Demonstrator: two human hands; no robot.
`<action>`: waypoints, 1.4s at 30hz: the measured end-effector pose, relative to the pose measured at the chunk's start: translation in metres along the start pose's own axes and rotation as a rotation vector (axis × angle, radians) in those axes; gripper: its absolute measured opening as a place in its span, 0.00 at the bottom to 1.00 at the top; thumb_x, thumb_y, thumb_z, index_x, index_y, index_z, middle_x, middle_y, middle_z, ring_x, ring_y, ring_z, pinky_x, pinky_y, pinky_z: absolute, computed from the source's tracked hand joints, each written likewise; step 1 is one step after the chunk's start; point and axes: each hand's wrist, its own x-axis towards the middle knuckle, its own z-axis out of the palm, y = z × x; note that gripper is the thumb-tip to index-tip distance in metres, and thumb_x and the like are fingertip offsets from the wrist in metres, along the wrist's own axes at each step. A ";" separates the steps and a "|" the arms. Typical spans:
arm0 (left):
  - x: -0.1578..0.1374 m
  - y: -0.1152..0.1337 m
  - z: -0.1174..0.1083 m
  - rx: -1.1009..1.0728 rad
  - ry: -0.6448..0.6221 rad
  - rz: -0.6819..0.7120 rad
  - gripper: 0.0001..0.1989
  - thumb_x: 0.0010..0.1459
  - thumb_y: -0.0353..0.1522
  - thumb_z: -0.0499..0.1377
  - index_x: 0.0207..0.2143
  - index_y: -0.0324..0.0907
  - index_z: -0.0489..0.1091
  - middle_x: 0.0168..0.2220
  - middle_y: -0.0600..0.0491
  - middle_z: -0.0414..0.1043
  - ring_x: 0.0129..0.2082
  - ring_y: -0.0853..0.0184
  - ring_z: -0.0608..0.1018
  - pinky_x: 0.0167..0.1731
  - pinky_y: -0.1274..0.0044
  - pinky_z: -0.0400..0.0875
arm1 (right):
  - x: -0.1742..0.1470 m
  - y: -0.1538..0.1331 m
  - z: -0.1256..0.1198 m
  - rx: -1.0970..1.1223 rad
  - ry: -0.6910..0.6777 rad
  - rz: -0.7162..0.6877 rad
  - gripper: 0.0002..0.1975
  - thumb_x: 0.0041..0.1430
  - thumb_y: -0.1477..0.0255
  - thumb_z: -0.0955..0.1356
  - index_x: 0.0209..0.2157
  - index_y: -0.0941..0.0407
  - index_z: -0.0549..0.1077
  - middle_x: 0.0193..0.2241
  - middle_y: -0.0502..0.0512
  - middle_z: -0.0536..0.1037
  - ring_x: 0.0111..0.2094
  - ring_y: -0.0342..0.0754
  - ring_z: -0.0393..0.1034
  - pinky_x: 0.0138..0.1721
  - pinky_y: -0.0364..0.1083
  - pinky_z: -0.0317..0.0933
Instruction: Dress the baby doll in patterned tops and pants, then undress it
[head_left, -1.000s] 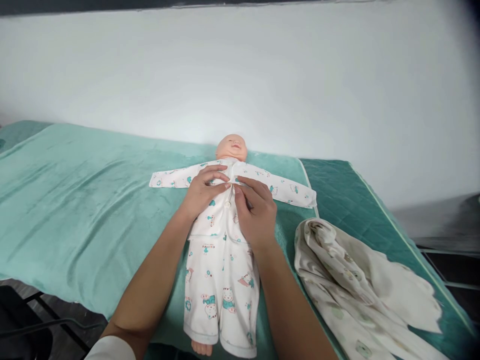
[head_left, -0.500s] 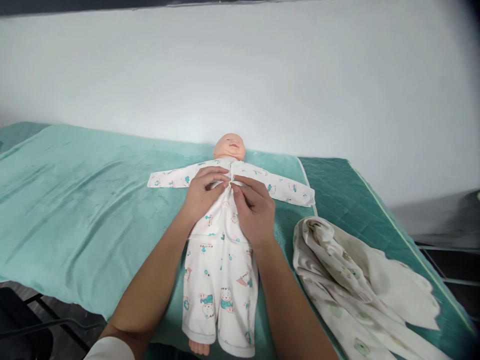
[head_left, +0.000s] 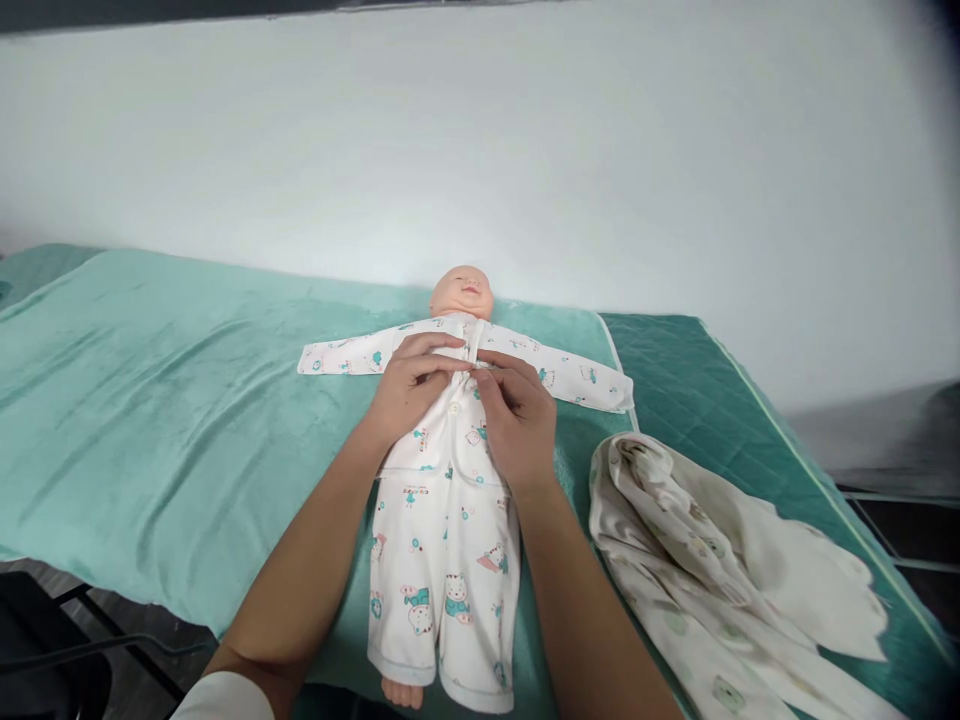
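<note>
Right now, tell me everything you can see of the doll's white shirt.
The white shirt lies front up on the doll, long sleeves spread wide over the teal blanket. It looks like soft, thin cloth printed with small teal and pink figures. One pale round button shows below the hands; its hem overlaps the printed trousers. The left hand rests on the chest; the right hand seems to pinch the front opening.
</note>
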 end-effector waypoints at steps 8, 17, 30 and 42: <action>-0.001 0.002 -0.004 0.001 -0.055 -0.041 0.14 0.62 0.28 0.56 0.41 0.50 0.81 0.55 0.52 0.74 0.60 0.61 0.70 0.63 0.64 0.62 | 0.002 0.002 -0.002 0.091 -0.016 0.072 0.10 0.65 0.68 0.67 0.29 0.52 0.75 0.45 0.55 0.80 0.50 0.53 0.73 0.53 0.55 0.64; -0.002 0.010 -0.030 -0.099 -0.315 -0.169 0.07 0.60 0.38 0.63 0.33 0.46 0.78 0.65 0.51 0.64 0.68 0.53 0.62 0.50 0.67 0.74 | 0.006 -0.002 -0.014 0.028 -0.251 -0.022 0.11 0.64 0.67 0.68 0.27 0.52 0.75 0.52 0.54 0.77 0.56 0.54 0.69 0.59 0.58 0.60; -0.003 0.013 -0.034 -0.120 -0.424 -0.185 0.04 0.57 0.36 0.65 0.31 0.47 0.79 0.70 0.57 0.56 0.72 0.53 0.52 0.51 0.68 0.76 | 0.007 0.004 -0.014 -0.007 -0.320 -0.092 0.09 0.63 0.70 0.69 0.27 0.51 0.76 0.56 0.55 0.73 0.59 0.55 0.65 0.61 0.61 0.57; -0.003 0.016 -0.033 -0.049 -0.414 -0.151 0.04 0.55 0.29 0.63 0.29 0.45 0.77 0.69 0.56 0.57 0.72 0.53 0.53 0.58 0.62 0.69 | 0.006 0.004 -0.015 0.007 -0.341 -0.093 0.08 0.62 0.71 0.69 0.28 0.52 0.77 0.57 0.55 0.72 0.60 0.56 0.64 0.62 0.62 0.57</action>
